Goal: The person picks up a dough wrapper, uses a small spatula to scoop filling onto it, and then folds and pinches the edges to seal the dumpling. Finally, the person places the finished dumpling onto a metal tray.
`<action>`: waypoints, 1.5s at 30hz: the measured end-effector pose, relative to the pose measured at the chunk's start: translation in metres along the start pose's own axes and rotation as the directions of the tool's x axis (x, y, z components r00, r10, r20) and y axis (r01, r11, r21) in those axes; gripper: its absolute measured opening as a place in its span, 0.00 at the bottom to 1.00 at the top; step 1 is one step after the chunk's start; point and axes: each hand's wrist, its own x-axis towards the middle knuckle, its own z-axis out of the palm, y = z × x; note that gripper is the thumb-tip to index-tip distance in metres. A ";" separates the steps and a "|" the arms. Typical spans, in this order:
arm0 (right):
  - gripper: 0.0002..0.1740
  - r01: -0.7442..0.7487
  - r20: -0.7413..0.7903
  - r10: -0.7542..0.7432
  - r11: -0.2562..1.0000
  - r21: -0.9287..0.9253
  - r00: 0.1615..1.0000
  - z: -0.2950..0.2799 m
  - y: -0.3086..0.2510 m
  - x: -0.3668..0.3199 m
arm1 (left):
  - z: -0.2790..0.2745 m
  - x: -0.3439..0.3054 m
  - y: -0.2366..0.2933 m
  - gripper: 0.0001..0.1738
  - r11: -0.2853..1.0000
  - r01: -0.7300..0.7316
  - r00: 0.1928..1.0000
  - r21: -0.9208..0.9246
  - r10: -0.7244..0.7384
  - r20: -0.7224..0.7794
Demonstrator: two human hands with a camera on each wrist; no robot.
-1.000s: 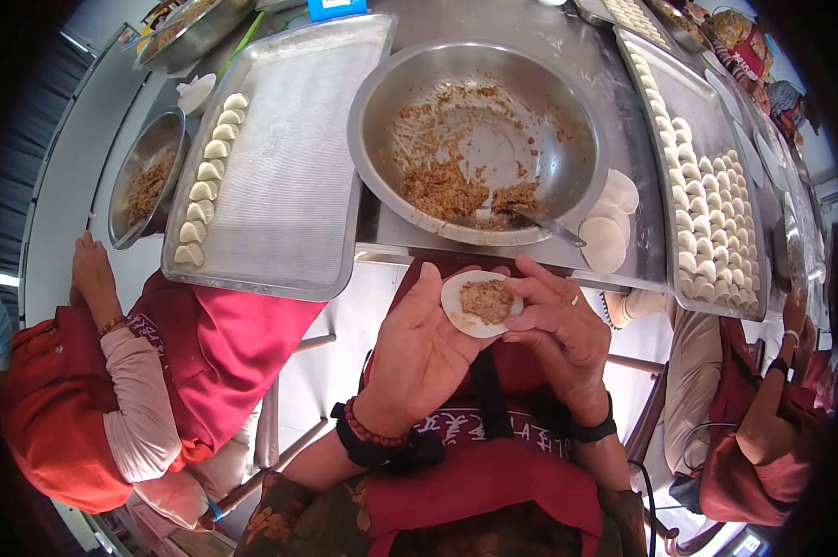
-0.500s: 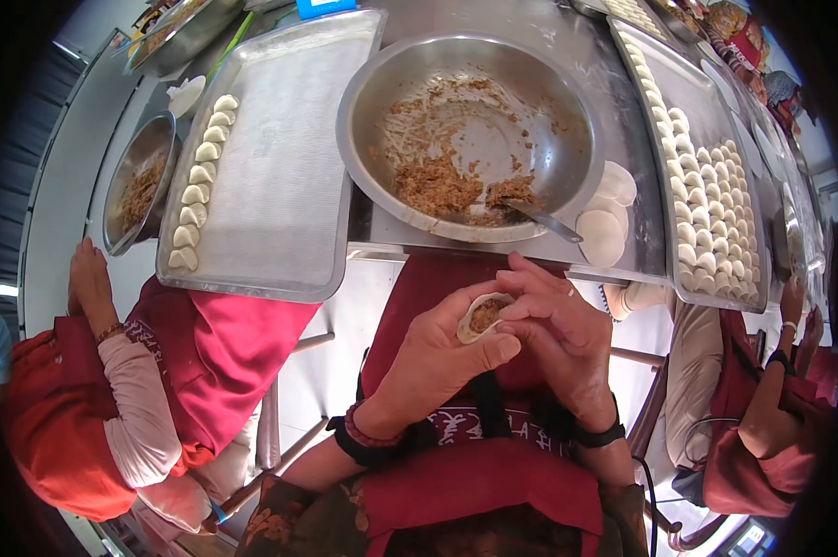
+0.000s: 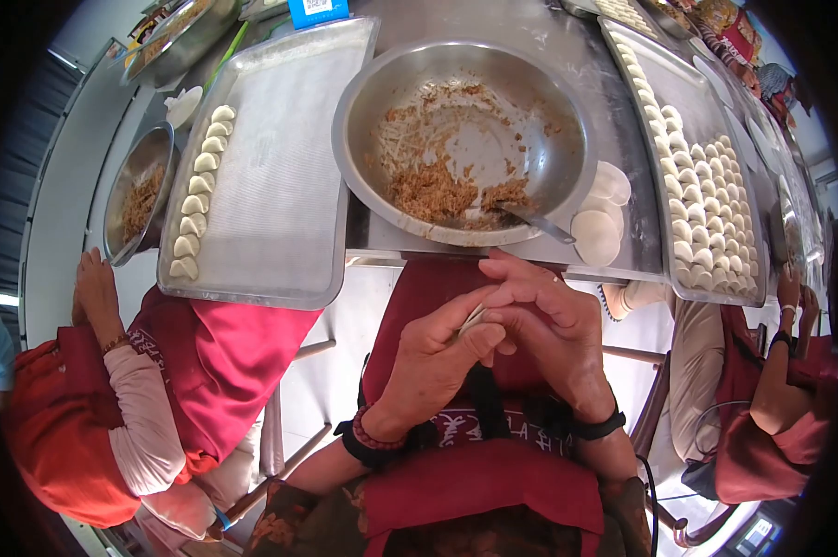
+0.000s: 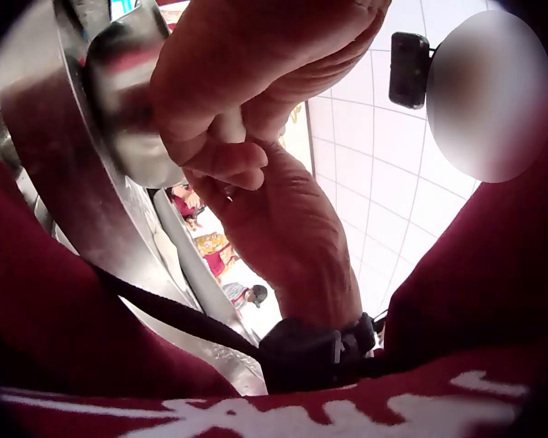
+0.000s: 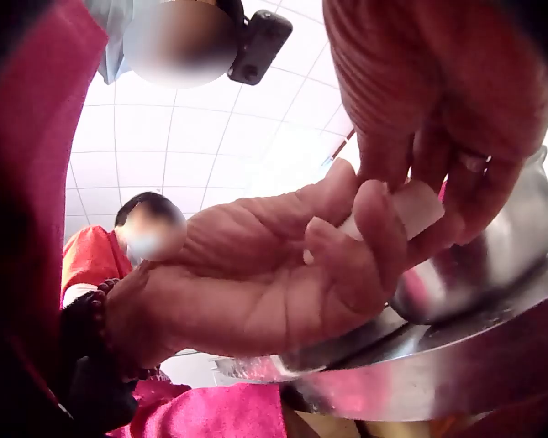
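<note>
Over the lap, in the head view, my left hand [image 3: 433,362] and right hand [image 3: 558,325] meet around a folded dumpling [image 3: 472,319]. The fingers of the left hand curl round it from the left, its thumb along the near side. From the other side the right hand pinches the dumpling's edge. Most of the dumpling is hidden by the hands; a pale end of its dough [image 5: 420,208] shows between the fingers in the right wrist view. The filling is out of sight.
Beyond the hands stands a steel bowl [image 3: 475,70] with brown filling [image 3: 428,192] and a spoon [image 3: 540,221]. Round wrappers [image 3: 596,238] lie to its right. A tray [image 3: 280,186] with one dumpling row is left; a fuller tray [image 3: 693,102] is right. People sit at both sides.
The flat wrapper with filling on the left palm has been folded over and closed between both hands. The left fingers and thumb have curled in around it.
</note>
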 end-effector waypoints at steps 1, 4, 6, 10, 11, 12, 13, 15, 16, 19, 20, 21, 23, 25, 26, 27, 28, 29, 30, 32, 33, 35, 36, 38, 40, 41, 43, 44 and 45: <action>0.16 -0.022 -0.020 0.023 0.998 0.057 1.000 0.001 0.001 -0.001 | 0.001 0.000 0.002 0.22 1.000 -0.004 1.000 0.006 0.004 -0.014; 0.20 -0.091 -0.119 0.121 0.968 0.233 0.986 0.002 -0.004 -0.008 | -0.003 -0.001 -0.002 0.20 0.991 -0.072 0.997 -0.111 0.069 -0.038; 0.22 -0.158 -0.092 0.196 0.935 0.317 0.976 0.004 -0.007 -0.013 | -0.007 0.003 -0.013 0.20 0.960 -0.206 0.978 -0.191 0.204 -0.031; 0.22 -0.335 0.098 0.341 0.760 0.557 0.935 0.002 -0.009 -0.011 | -0.007 0.004 -0.015 0.19 0.925 -0.303 0.951 -0.229 0.308 -0.014; 0.22 -0.331 0.133 0.319 0.719 0.611 0.938 0.003 -0.007 -0.010 | -0.007 0.005 -0.015 0.19 0.925 -0.310 0.949 -0.218 0.315 -0.013; 0.21 -0.329 0.168 0.294 0.673 0.662 0.941 0.004 -0.004 -0.009 | -0.007 0.005 -0.015 0.19 0.926 -0.317 0.947 -0.207 0.321 -0.013; 0.21 -0.329 0.202 0.267 0.624 0.709 0.942 0.006 -0.002 -0.009 | -0.007 0.006 -0.016 0.20 0.925 -0.324 0.945 -0.197 0.328 -0.014; 0.20 -0.298 0.157 0.280 0.583 0.756 0.947 0.010 0.002 -0.010 | -0.006 0.006 -0.016 0.20 0.924 -0.303 0.952 -0.235 0.306 -0.023; 0.19 -0.281 0.136 0.287 0.561 0.779 0.948 0.011 0.003 -0.011 | -0.006 0.005 -0.016 0.20 0.922 -0.292 0.955 -0.254 0.295 -0.027; 0.19 -0.284 0.116 0.308 0.583 0.762 0.944 0.011 0.002 -0.012 | -0.004 0.004 -0.015 0.24 0.948 -0.297 0.955 -0.119 0.294 -0.040; 0.18 -0.280 0.103 0.316 0.588 0.759 0.943 0.011 0.001 -0.012 | -0.003 0.004 -0.015 0.25 0.950 -0.288 0.958 -0.121 0.285 -0.042; 0.18 -0.276 0.091 0.323 0.593 0.756 0.942 0.011 0.000 -0.012 | -0.003 0.004 -0.016 0.25 0.952 -0.280 0.960 -0.123 0.277 -0.044; 0.16 -0.261 0.070 0.325 0.591 0.764 0.943 0.012 0.000 -0.013 | -0.002 0.004 -0.016 0.25 0.954 -0.271 0.963 -0.125 0.267 -0.045; 0.14 -0.236 0.051 0.319 0.575 0.783 0.946 0.013 0.006 -0.014 | 0.001 0.004 -0.013 0.25 0.955 -0.267 0.964 -0.126 0.264 -0.040; 0.12 -0.227 0.044 0.317 0.568 0.791 0.947 0.013 0.008 -0.014 | 0.001 0.004 -0.013 0.24 0.954 -0.265 0.964 -0.138 0.263 -0.034; 0.10 -0.218 0.038 0.315 0.561 0.798 0.948 0.014 0.010 -0.014 | 0.001 0.004 -0.013 0.22 0.953 -0.263 0.965 -0.149 0.262 -0.029; 0.09 -0.210 0.031 0.314 0.554 0.806 0.949 0.014 0.012 -0.014 | 0.001 0.005 -0.013 0.21 0.952 -0.261 0.965 -0.160 0.261 -0.024; 0.07 -0.183 0.009 0.296 0.567 0.803 0.955 0.014 0.011 -0.014 | 0.002 0.005 -0.013 0.21 0.952 -0.267 0.964 -0.151 0.266 -0.021; 0.06 -0.156 -0.013 0.277 0.580 0.799 0.961 0.015 0.009 -0.014 | 0.002 0.005 -0.013 0.21 0.952 -0.272 0.962 -0.143 0.272 -0.018; 0.04 -0.123 -0.044 0.255 0.602 0.789 0.966 0.015 0.008 -0.013 | 0.003 0.006 -0.013 0.21 0.952 -0.278 0.961 -0.128 0.277 -0.022; 0.04 -0.118 -0.052 0.253 0.611 0.783 0.966 0.015 0.007 -0.013 | 0.004 0.006 -0.013 0.21 0.953 -0.279 0.960 -0.121 0.277 -0.030; 0.03 -0.106 -0.066 0.241 0.634 0.766 0.968 0.015 0.008 -0.012 | 0.005 0.006 -0.013 0.21 0.952 -0.283 0.959 -0.117 0.280 -0.042; 0.04 -0.101 -0.071 0.234 0.648 0.755 0.970 0.015 0.009 -0.012 | 0.005 0.006 -0.014 0.21 0.950 -0.287 0.958 -0.120 0.283 -0.048; 0.05 -0.080 -0.092 0.208 0.692 0.717 0.974 0.015 0.011 -0.013 | 0.005 0.006 -0.014 0.22 0.952 -0.283 0.959 -0.116 0.278 -0.056; 0.07 -0.046 -0.122 0.168 0.748 0.662 0.978 0.015 0.011 -0.012 | 0.006 0.005 -0.011 0.23 0.958 -0.270 0.962 -0.101 0.264 -0.061; 0.08 -0.023 -0.134 0.129 0.801 0.599 0.983 0.014 0.014 -0.012 | 0.007 0.004 -0.010 0.24 0.964 -0.252 0.967 -0.089 0.247 -0.063; 0.10 0.020 -0.146 0.054 0.886 0.463 0.988 0.012 0.021 -0.011 | 0.009 0.001 -0.008 0.26 0.975 -0.212 0.976 -0.067 0.207 -0.070; 0.11 0.027 -0.142 0.041 0.893 0.449 0.989 0.011 0.020 -0.011 | 0.008 0.001 -0.008 0.26 0.981 -0.181 0.982 -0.064 0.177 -0.064; 0.12 0.035 -0.138 0.028 0.899 0.436 0.990 0.011 0.018 -0.011 | 0.007 0.000 -0.007 0.26 0.987 -0.151 0.987 -0.060 0.148 -0.059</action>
